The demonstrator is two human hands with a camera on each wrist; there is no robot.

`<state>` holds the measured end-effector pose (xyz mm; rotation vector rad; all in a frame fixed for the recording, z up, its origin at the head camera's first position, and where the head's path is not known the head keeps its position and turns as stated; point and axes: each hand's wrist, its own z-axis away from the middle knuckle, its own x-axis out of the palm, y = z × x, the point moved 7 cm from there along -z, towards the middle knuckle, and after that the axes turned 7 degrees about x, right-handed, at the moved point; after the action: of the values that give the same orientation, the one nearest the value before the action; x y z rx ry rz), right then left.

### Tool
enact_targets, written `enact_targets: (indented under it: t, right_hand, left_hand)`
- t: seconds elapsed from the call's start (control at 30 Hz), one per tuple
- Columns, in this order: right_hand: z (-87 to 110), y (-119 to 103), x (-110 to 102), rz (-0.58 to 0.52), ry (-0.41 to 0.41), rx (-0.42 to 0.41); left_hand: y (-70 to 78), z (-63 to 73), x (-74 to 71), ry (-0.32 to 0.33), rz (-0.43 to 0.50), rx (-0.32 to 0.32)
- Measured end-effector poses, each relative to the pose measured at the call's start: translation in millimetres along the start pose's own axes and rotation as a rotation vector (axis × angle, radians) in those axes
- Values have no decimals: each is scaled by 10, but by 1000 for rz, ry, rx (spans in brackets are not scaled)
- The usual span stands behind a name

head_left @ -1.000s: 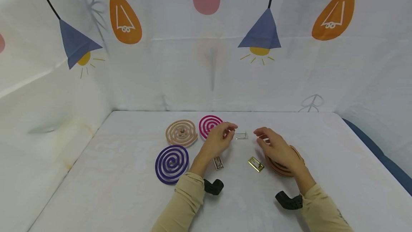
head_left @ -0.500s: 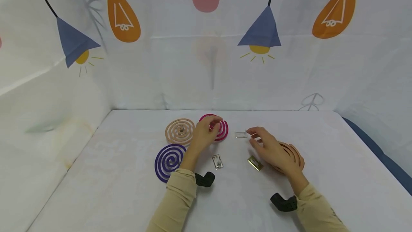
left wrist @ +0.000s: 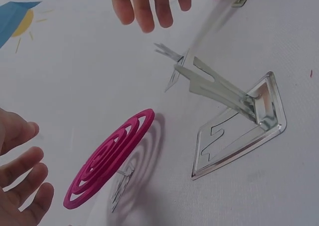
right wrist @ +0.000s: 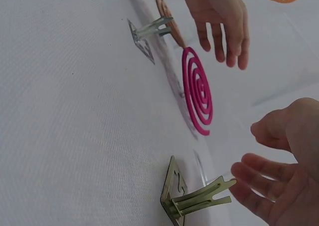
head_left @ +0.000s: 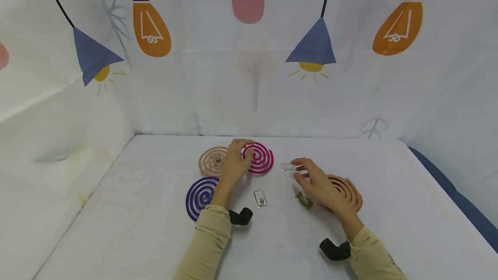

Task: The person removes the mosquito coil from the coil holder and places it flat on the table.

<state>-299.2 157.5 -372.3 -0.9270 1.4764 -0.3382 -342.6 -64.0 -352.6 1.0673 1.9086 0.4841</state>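
Observation:
A pink mosquito coil (head_left: 261,159) sits raised on a small metal stand (left wrist: 122,183), seen beneath it in the left wrist view. My left hand (head_left: 235,159) hovers at the coil's left side, fingers loosely bent, with nothing in it. Its forearm crosses in front of a tan coil (head_left: 210,163) and a dark blue coil (head_left: 196,200). My right hand (head_left: 314,180) also holds nothing; its fingertips overlap a silver coil stand (head_left: 287,167) in the head view. Just below that hand lies a gold coil stand (head_left: 304,200) with raised prongs. Another silver stand (head_left: 260,198) lies between the two forearms.
To the right, partly behind my right wrist, lies a brown coil (head_left: 348,191). The white table (head_left: 116,211) meets a white cloth backdrop (head_left: 202,90) printed with lamps and bulbs. A dark wrist-camera mount (head_left: 336,249) juts inward from my right sleeve; the left has another (head_left: 241,216).
My left hand has moved left, from the pink coil's right side to its left, uncovering the coil. My right hand has shifted slightly left toward the far silver stand.

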Motion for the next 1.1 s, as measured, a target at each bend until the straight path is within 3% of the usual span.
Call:
enact_targets:
  t: [0.17,0.4,0.63,0.87,1.1]
  right_hand:
    - [-3,80,94,-23,-8,5]
    - [-38,146,279,-32,-15,-19]
    - [-213,109,419,-104,-48,-18]
    - [-347,184,574,-234,-84,94]
    - [-583,234,712,-327,-65,182]
  left_hand:
    - [-101,39,79,0,-38,35]
    - [-281,119,263,-43,-62,23]
    - [-372,65,198,8,-32,43]
    - [-503,83,297,-50,-100,39]
    - [-585,38,266,30,-79,103]
